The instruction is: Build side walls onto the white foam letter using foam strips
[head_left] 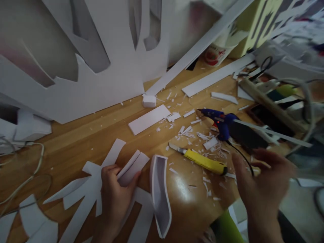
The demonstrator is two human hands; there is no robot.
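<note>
My left hand is closed around a folded or doubled white foam board strip, its thumb pressed along the near side. Other white cut-out pieces lie beneath and beside this hand. Just to its right stands a curved white foam board piece with raised walls. My right hand hovers at the right with thumb and fingers apart, holding nothing. Nearest to it are a yellow utility knife, blade out, and a blue hot glue gun with a white glue stick in its back.
White scraps litter the wooden table. A large white cut-out panel stands at the back. Long white strips lean and lie behind. A paper cup and a cluttered tray are at the right; a cable runs at left.
</note>
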